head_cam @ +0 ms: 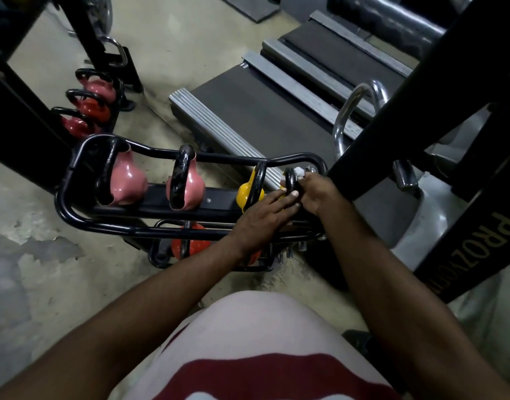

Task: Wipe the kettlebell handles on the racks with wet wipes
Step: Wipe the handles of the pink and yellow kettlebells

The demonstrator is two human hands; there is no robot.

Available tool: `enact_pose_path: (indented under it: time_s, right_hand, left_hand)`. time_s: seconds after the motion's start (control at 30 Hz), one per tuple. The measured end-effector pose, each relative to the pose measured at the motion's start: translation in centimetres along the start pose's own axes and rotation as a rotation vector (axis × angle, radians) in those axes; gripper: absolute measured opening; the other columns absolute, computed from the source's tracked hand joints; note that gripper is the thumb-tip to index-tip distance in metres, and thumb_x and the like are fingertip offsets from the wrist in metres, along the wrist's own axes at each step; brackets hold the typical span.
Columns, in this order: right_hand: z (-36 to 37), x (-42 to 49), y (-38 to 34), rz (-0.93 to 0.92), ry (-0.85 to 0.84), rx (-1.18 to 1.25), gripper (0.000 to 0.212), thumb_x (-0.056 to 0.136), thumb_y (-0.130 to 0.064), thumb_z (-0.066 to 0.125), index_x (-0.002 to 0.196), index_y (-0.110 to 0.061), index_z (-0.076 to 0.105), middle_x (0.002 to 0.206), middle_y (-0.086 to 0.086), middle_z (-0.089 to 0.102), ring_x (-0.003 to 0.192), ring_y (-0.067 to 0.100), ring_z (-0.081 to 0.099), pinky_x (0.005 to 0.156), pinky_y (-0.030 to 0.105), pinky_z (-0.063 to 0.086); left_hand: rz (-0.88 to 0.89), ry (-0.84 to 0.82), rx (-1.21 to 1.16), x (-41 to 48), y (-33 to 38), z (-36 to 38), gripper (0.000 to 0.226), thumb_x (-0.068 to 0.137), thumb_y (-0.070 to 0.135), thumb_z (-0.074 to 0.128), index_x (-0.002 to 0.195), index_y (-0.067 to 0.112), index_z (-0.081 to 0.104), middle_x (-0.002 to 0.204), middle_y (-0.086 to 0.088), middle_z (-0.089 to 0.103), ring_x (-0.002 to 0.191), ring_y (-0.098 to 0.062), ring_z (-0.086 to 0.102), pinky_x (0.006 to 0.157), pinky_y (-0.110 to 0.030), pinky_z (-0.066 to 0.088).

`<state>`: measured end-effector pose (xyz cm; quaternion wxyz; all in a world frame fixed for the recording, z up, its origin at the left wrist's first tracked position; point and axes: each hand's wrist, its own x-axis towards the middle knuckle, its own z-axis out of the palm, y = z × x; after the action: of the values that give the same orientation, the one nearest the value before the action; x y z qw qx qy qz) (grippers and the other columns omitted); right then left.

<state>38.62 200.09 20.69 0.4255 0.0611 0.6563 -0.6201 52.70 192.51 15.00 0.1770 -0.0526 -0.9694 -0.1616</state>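
A black tubular rack holds two pink kettlebells and two yellow kettlebells on its upper tier, all with black handles. At the right end, the small black handle of the last yellow kettlebell stands upright. My right hand pinches a white wet wipe against that handle's top. From the left, my left hand reaches in, its straight fingers resting on the same handle's base. The kettlebell's body is mostly hidden by my hands.
Orange kettlebells sit on the lower tier. A second rack with red and pink kettlebells stands at the far left. Treadmill decks lie behind, and a black machine frame with a chrome handle rises at the right.
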Motion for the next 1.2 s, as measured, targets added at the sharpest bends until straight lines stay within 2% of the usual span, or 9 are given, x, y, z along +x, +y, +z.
enact_pose_path:
  time_s: [0.13,0.2,0.33,0.43,0.53,0.73,0.87,1.03,1.2]
  right_hand:
    - [-1.5,-3.2,1.0,-0.046,-0.023,-0.064,0.023,0.098,0.004,0.041,0.094,-0.014,0.054,0.083,0.005,0.065,0.075,0.015,0.064,0.065,0.030,0.051]
    - [-1.8,-4.1,0.9,-0.156,-0.013,-0.215,0.020,0.096,0.004,0.049,0.089,-0.014,0.056,0.082,0.006,0.063,0.072,0.015,0.061,0.068,0.030,0.050]
    - [-0.8,-2.2,-2.5,-0.498,0.101,-1.095,0.006,0.088,-0.007,0.068,0.089,-0.011,0.071,0.087,0.007,0.069,0.079,0.019,0.063,0.070,0.029,0.047]
    - [1.2,-0.6,-5.8,-0.460,0.038,-1.588,0.013,0.085,-0.013,0.067,0.092,-0.018,0.076,0.092,0.000,0.070,0.087,0.017,0.065,0.074,0.025,0.048]
    - [3.3,0.7,-7.0,-0.341,-0.042,-1.915,0.021,0.077,-0.020,0.074,0.097,-0.014,0.077,0.098,0.009,0.074,0.093,0.027,0.069,0.081,0.031,0.056]
    - [5.0,0.8,-6.3,-0.362,-0.030,-2.157,0.020,0.080,-0.017,0.069,0.099,-0.011,0.072,0.102,0.012,0.072,0.093,0.030,0.069,0.072,0.031,0.052]
    - [6.2,0.1,-6.7,-0.174,-0.073,-2.347,0.025,0.077,-0.022,0.079,0.099,-0.014,0.071,0.099,0.004,0.071,0.093,0.025,0.070,0.072,0.030,0.053]
    - [5.7,-0.1,-7.6,-0.224,-0.032,-2.321,0.033,0.079,-0.024,0.077,0.110,-0.015,0.070,0.110,0.006,0.070,0.101,0.026,0.068,0.072,0.028,0.047]
    - [5.6,0.0,-7.6,-0.028,-0.221,-2.396,0.029,0.079,-0.032,0.076,0.098,-0.011,0.074,0.092,0.004,0.071,0.084,0.023,0.070,0.078,0.031,0.056]
  left_hand:
    - [0.021,0.005,0.038,0.1,-0.2,-0.5,0.046,0.093,0.026,0.040,0.126,0.009,0.066,0.137,-0.012,0.059,0.124,-0.036,0.056,0.105,-0.040,0.045]
    - [0.071,0.035,0.067,0.1,-0.1,-0.6,0.044,0.093,0.024,0.041,0.124,0.008,0.067,0.136,-0.013,0.060,0.122,-0.036,0.058,0.106,-0.039,0.043]
    - [0.153,0.091,0.142,0.2,0.1,0.7,0.034,0.097,0.017,0.049,0.124,0.006,0.066,0.142,-0.014,0.054,0.124,-0.037,0.055,0.100,-0.045,0.047]
    - [0.152,0.043,0.109,0.1,0.5,1.8,0.037,0.096,0.010,0.047,0.130,0.006,0.062,0.149,-0.015,0.046,0.128,-0.041,0.049,0.095,-0.049,0.049]
    - [0.162,0.000,0.098,0.5,0.8,1.8,0.043,0.091,0.011,0.042,0.128,0.005,0.062,0.145,-0.017,0.050,0.124,-0.042,0.052,0.093,-0.048,0.052]
    - [0.229,0.013,0.112,1.7,0.7,1.8,0.038,0.092,0.011,0.046,0.124,0.003,0.064,0.140,-0.019,0.055,0.124,-0.042,0.054,0.098,-0.049,0.050]
    - [0.230,0.031,0.142,2.1,1.5,1.7,0.037,0.090,0.008,0.045,0.118,0.004,0.068,0.132,-0.017,0.062,0.115,-0.038,0.060,0.091,-0.045,0.055]
    - [0.235,0.037,0.175,2.5,1.7,1.3,0.038,0.089,0.011,0.045,0.119,0.005,0.068,0.132,-0.015,0.062,0.115,-0.035,0.061,0.096,-0.042,0.051]
    - [0.214,0.044,0.161,2.4,2.1,1.6,0.036,0.088,0.011,0.052,0.120,0.007,0.068,0.133,-0.012,0.062,0.117,-0.034,0.060,0.092,-0.040,0.054]
